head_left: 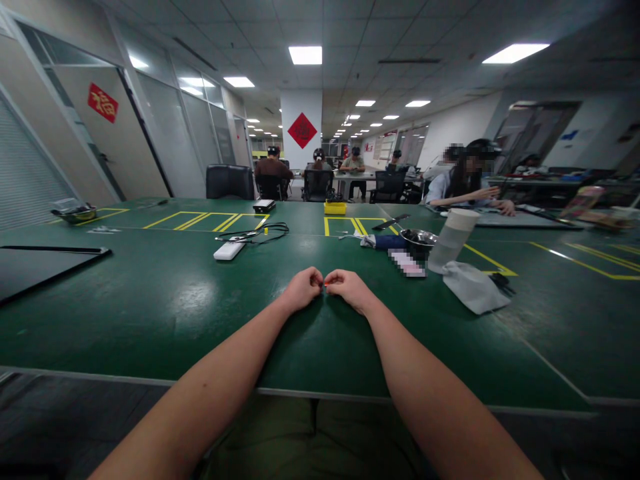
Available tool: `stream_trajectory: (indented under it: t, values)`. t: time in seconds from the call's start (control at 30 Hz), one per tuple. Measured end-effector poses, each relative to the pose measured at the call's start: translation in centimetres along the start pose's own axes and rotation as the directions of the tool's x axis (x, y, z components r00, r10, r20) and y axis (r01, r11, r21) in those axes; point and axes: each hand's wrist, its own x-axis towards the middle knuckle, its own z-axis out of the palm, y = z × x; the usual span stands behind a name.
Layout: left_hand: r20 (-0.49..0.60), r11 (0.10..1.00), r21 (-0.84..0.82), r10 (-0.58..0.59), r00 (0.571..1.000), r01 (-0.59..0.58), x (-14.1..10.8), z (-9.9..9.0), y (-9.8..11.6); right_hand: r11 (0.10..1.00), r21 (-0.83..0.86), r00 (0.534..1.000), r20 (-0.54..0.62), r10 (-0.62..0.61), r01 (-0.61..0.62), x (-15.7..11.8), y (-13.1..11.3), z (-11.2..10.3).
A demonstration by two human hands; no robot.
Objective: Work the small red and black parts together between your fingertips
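Note:
Above the green table, my left hand and my right hand face each other with fingertips almost touching. A tiny orange-red piece shows at the fingertips of my right hand, which are pinched on it; its kind is too small to tell. The fingers of my left hand are curled into a pinch close beside it. Whatever they hold, if anything, is hidden.
A white power bank with a black cable lies ahead to the left. Rightward are a pixelated phone, a metal bowl, a frosted bottle and a grey pouch. A person sits at the far right.

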Motion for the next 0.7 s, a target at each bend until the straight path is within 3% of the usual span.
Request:
stream_trajectory:
  t: [0.3, 0.5, 0.7]
  values:
    - [0.005, 0.999, -0.044, -0.007, 1.0, 0.007, -0.08, -0.03, 0.41, 0.998, 0.055, 1.0, 0.01, -0.01, 0.009, 0.14, 0.33, -0.1]
    - [0.02, 0.981, -0.184, -0.063, 0.998, 0.065, 0.0, -0.05, 0.2, 0.993, 0.112, 1.0, -0.014, 0.023, -0.022, 0.42, 0.83, -0.26]
    - [-0.054, 0.959, -0.269, -0.112, 0.992, 0.093, -0.03, -0.04, -0.16, 0.99, 0.141, 0.999, -0.042, 0.012, -0.006, 0.42, 0.87, -0.57]
